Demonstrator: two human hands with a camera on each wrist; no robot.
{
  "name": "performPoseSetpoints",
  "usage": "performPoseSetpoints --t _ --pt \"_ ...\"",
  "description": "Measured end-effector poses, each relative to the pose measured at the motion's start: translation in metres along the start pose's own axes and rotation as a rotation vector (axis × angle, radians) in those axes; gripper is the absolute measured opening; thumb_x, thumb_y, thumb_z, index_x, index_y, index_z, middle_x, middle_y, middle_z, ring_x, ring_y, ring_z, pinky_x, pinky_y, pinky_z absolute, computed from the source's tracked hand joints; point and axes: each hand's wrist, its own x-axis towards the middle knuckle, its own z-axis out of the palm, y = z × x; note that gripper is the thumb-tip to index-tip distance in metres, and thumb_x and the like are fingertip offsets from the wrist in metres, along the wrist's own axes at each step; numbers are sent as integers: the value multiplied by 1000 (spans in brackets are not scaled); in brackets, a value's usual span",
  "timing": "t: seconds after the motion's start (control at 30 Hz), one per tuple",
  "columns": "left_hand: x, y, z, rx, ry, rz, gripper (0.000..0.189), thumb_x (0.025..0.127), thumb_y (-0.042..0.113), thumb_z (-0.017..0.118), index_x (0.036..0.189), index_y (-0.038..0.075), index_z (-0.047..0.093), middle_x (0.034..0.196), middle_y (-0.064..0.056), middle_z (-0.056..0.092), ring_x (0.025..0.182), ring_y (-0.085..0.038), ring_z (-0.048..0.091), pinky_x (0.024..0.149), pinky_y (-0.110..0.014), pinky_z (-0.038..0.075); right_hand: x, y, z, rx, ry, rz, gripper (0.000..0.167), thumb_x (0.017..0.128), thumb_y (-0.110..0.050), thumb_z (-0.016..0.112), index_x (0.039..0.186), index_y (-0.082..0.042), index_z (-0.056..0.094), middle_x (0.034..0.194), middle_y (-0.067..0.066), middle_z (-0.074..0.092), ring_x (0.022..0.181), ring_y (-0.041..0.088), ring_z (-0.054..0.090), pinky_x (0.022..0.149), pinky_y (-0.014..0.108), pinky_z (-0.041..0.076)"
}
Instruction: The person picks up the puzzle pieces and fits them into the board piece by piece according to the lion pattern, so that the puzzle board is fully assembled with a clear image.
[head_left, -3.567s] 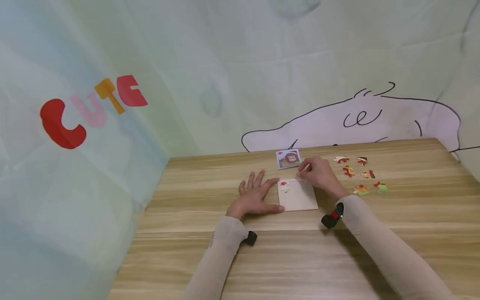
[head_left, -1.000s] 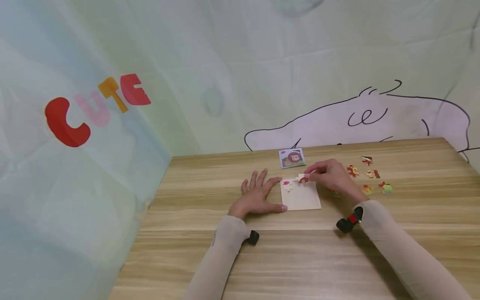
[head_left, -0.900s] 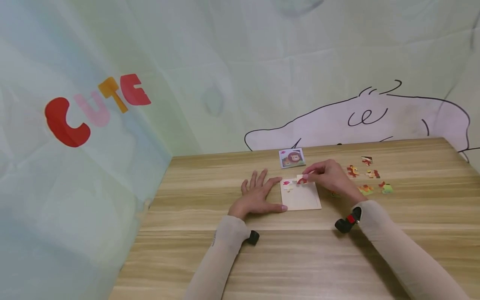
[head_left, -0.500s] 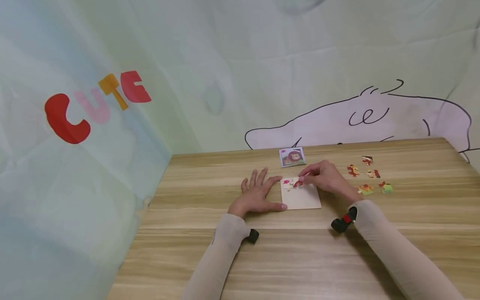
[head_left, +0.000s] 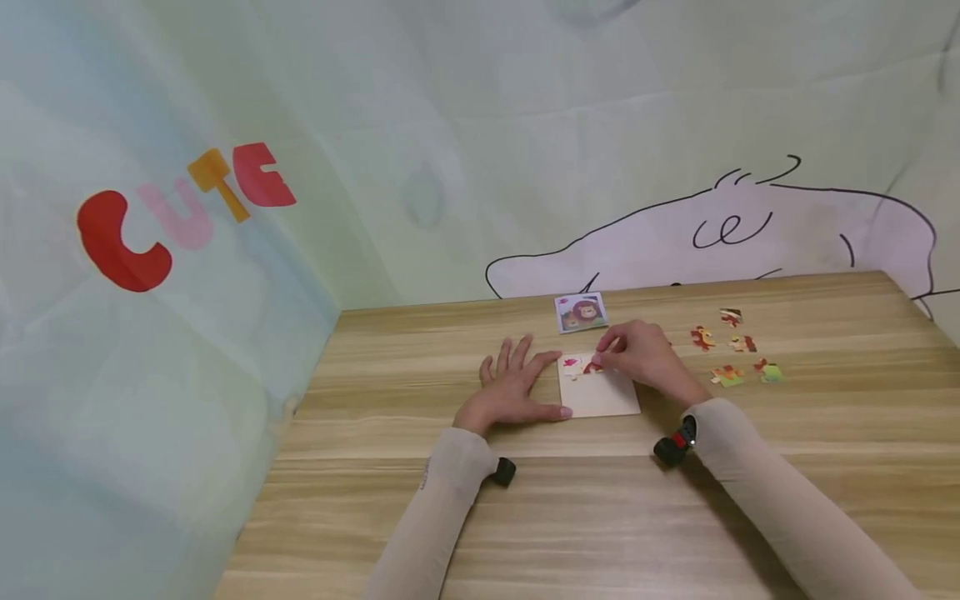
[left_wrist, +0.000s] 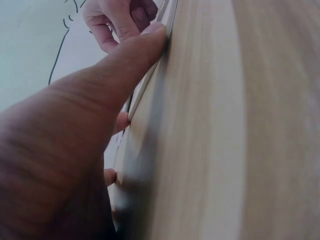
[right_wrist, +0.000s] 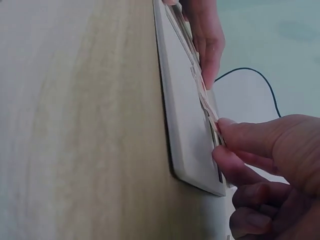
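Note:
A pale square puzzle board (head_left: 600, 402) lies on the table, and in its upper left corner sits a white puzzle piece with a pink flower (head_left: 571, 363). My left hand (head_left: 510, 393) rests with fingers spread along the board's left side, its thumb at the lower left corner. In the head view, my right hand (head_left: 639, 358) pinches a white and red-brown puzzle piece (head_left: 591, 367) at the board's top edge, right beside the flower piece. Thumb and index finger (right_wrist: 245, 137) cover part of it in the right wrist view, where it lies close over the board.
Behind the board lies a picture card (head_left: 581, 313) with a lion. Several loose pieces are spread to the right, such as a dark-cornered piece (head_left: 731, 316) and a green-edged piece (head_left: 769, 372). A printed cloth (head_left: 420, 167) hangs behind the wooden table (head_left: 375, 367).
The red-brown piece, earlier among the loose pieces on the right, has come to the board in my right hand and moved left and down against the flower piece. My left hand stays put.

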Motion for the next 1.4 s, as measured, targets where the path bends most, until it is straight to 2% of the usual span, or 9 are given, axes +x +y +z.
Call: performPoseSetpoints --t 0.33,0.47,0.67,0.87,1.07,1.4 --pt "3 -4 3 -37 2 24 98 86 72 75 168 46 27 184 -5 -10 169 -37 -21 130 -72 -11 -6 -1 2 -59 44 -21 14 97 -21 77 100 -6 77 84 11 73 75 21 60 63 28 44" --pt "3 -5 4 -39 4 11 97 87 69 76 168 45 28 184 -4 -10 169 -35 -22 130 -71 -11 -6 0 5 -71 39 -24 16 99 -23 76 100 -7 76 86 11 75 76 21 62 65 28 44" --pt "1 -4 3 -34 3 4 97 86 72 76 167 47 28 184 -2 -10 169 -36 -21 129 -73 -10 -6 -2 7 -91 29 -23 15 100 -23 75 104 -9 75 90 12 77 77 22 64 64 28 45" --pt "4 -3 4 -30 -1 -6 96 88 67 76 168 44 28 184 -3 -11 169 -36 -22 130 -71 -11 -8 -3 8 -107 20 -19 12 101 -20 71 108 -11 74 89 12 76 76 22 63 64 29 44" --pt "1 -1 1 -14 -3 -7 96 87 72 75 168 46 28 184 -2 -9 169 -36 -20 131 -71 -8 -8 -6 7 -130 17 -20 13 100 -21 72 107 -11 75 92 13 77 78 23 64 64 28 44" --pt "3 -4 3 -44 5 -1 98 86 71 76 168 46 28 184 -1 -11 169 -34 -22 130 -71 -11 -7 -5 8 -150 26 -35 13 100 -22 73 96 -10 74 88 10 74 77 22 60 64 28 41"
